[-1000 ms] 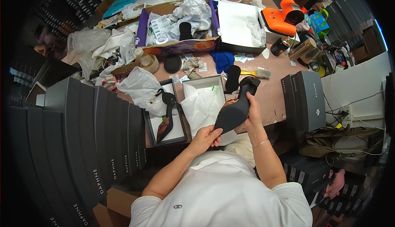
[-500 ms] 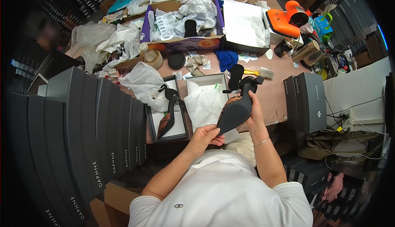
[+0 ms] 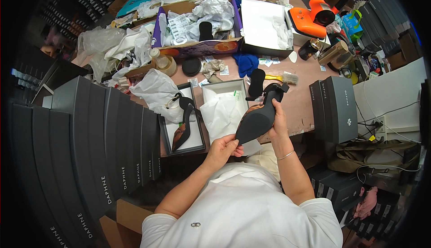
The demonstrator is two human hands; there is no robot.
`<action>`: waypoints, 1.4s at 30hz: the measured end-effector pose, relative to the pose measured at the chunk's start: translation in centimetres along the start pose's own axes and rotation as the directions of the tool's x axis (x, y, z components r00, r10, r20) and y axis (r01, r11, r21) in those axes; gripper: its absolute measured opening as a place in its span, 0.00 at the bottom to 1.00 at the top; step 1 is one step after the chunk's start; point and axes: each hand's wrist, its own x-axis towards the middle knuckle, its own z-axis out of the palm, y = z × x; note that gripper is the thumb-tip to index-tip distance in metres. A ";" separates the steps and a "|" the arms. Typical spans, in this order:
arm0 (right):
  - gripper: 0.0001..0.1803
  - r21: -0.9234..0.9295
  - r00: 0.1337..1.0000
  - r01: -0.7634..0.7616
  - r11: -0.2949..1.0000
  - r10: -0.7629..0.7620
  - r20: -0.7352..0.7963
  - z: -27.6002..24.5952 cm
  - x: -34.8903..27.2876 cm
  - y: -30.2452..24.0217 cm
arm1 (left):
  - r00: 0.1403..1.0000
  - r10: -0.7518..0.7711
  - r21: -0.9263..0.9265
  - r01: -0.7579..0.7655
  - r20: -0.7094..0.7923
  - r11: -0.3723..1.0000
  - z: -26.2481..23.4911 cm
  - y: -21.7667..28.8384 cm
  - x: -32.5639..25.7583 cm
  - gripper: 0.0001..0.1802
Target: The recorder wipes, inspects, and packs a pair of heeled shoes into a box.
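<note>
Item: 1 black pointed-toe shoe [image 3: 259,118], sole upward, matte black with a brown patch near the heel end and a black strap at the top; held above the near edge of the counter [image 3: 301,96], in front of the person's chest. The left hand [image 3: 223,148] has its fingers pinched on the pointed toe tip; the right hand [image 3: 279,121] wraps the rear half, fingers curled around the shoe's far side, thumb not visible. Directly behind the shoe: 1 open shoe box [image 3: 214,90] lined with white tissue paper [image 3: 223,113], partly covered by the held shoe. To its left, 1 shallow box lid [image 3: 196,143] holding a matching dark shoe [image 3: 183,126] lying on its side. Toward the counter's middle: a black insole [image 3: 256,82], a yellow-handled brush [image 3: 283,78], a blue cloth [image 3: 246,64], a round black lid [image 3: 191,66]. Toward the far edge: a large cardboard box [image 3: 197,48] filled with crumpled paper, a white-lined open box [image 3: 261,23], an orange device [image 3: 310,19]. At the left edge: crumpled plastic bags [image 3: 155,88] and a row of upright grey shoe boxes [image 3: 90,131]. At the right edge: 2 further grey boxes [image 3: 336,108] standing on end, just beside the right hand's forearm.
</note>
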 end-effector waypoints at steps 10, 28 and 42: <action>0.17 -0.041 1.000 0.009 0.999 -0.008 0.019 0.3 -0.2 -0.2 | 0.999 0.027 0.008 -0.027 -0.019 1.000 0.0 -0.4 0.0 0.17; 0.17 -0.011 1.000 0.011 1.000 -0.011 0.018 0.2 -0.2 0.2 | 0.996 0.077 0.049 -0.076 -0.034 0.996 -0.1 -0.5 0.0 0.19; 0.16 -0.009 0.999 0.043 0.999 -0.043 -0.004 1.0 -0.5 0.2 | 0.991 0.121 0.043 -0.119 -0.047 0.992 -0.1 -0.5 -0.1 0.20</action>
